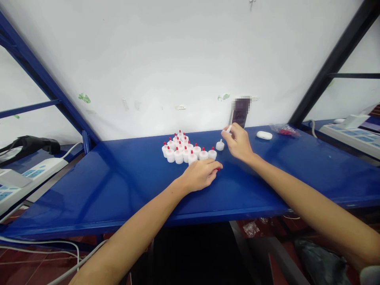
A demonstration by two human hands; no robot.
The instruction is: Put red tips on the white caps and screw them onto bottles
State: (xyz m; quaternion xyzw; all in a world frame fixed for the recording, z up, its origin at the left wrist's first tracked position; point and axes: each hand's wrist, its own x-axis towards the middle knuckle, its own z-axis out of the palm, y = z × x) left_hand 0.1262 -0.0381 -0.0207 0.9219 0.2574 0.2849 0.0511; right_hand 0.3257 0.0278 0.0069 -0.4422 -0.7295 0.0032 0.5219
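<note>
Between the fingertips of my left hand (202, 174) is a small red tip cap (219, 169), mostly hidden by them. My right hand (239, 141), raised slightly above the table and farther back, pinches a white pointed nozzle piece (228, 129); the fingers cover the rest of it. A white nozzle cap (220, 145) without a red tip stands just left of my right hand. Several white nozzle caps with red tips (178, 156) stand upright in a close group behind and to the left of my left hand.
On the blue table (118, 190), a white rounded case (264, 135) and a clear bag of red pieces (285, 130) lie at the right. A phone (241, 113) leans against the white wall (166, 59). Power strips (32, 176) and cables flank the table.
</note>
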